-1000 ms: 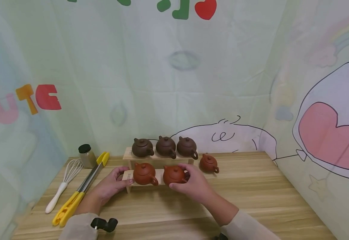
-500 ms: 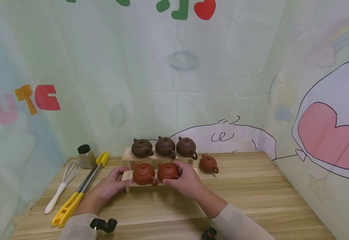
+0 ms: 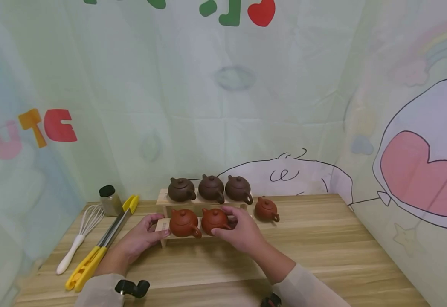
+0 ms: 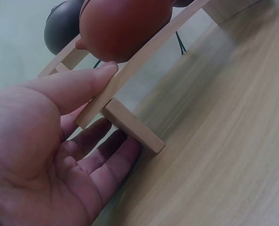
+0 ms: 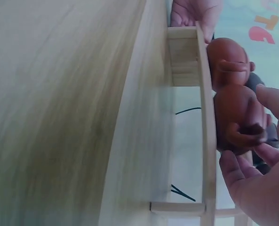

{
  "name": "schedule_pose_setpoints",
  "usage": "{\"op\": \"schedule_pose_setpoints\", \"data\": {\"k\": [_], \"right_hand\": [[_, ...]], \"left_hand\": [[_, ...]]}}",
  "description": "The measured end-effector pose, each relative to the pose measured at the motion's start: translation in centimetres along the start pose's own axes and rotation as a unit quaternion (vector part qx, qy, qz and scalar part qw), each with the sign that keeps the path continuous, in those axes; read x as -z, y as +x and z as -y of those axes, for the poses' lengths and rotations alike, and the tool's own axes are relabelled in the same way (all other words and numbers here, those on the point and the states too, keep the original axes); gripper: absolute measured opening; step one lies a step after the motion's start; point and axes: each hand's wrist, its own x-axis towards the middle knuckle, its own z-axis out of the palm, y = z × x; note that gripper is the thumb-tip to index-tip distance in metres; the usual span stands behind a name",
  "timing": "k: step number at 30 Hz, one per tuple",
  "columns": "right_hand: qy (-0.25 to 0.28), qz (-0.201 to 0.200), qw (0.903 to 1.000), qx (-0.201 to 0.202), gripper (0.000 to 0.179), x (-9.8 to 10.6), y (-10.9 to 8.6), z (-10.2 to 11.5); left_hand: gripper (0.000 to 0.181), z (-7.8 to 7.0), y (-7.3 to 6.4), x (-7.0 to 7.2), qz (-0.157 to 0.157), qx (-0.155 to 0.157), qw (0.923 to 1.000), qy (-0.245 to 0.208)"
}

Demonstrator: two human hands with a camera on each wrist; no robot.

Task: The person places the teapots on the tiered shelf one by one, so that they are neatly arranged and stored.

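Observation:
My left hand [image 3: 144, 234] grips the left end of a two-step wooden stand [image 4: 134, 66]. Its thumb lies over the lower shelf, with the fingers below by the leg [image 4: 133, 126]. On that shelf sits a reddish-brown teapot [image 3: 184, 222]; close to its right is a second reddish-brown teapot [image 3: 213, 221], which my right hand [image 3: 242, 232] holds around its handle side. In the right wrist view, thumb and fingers of the right hand [image 5: 264, 183] surround this second teapot [image 5: 235, 110], its base at the shelf board. Three dark brown teapots [image 3: 211, 188] stand on the upper shelf.
A third reddish-brown teapot [image 3: 266, 209] stands on the wooden table [image 3: 323, 247] right of the stand. On the left lie a whisk [image 3: 79, 238] and yellow-handled tongs [image 3: 100, 247], with a black-lidded jar [image 3: 110, 200] behind. A printed curtain [image 3: 193, 106] encloses the table.
My right hand has moved left along the lower shelf with the second teapot, closer to the first one. Over the last half second it barely moves. The left hand stays on the stand.

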Motion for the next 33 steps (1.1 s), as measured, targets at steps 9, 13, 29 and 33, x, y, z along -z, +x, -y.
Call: {"op": "schedule_pose_setpoints", "data": {"k": [9, 13, 29, 33], "right_hand": [[0.036, -0.020, 0.9988, -0.026, 0.058, 2.7, -2.5, -1.0], [0.042, -0.052, 0.9970, -0.039, 0.054, 4.4, -3.1, -2.0], [-0.055, -0.095, 0.9901, -0.088, 0.057, 10.5, -1.5, -7.2], [-0.064, -0.088, 0.9877, -0.112, 0.068, 10.8, -0.2, -8.1]], "left_hand": [[0.090, 0.2, 0.0, -0.1, -0.003, 0.002, 1.0000, -0.003], [0.089, 0.2, 0.0, -0.1, -0.002, 0.001, 1.0000, -0.004], [0.089, 0.2, 0.0, 0.1, -0.003, -0.003, 1.0000, -0.005], [0.089, 0.2, 0.0, 0.1, -0.003, -0.002, 1.0000, -0.002]]}}
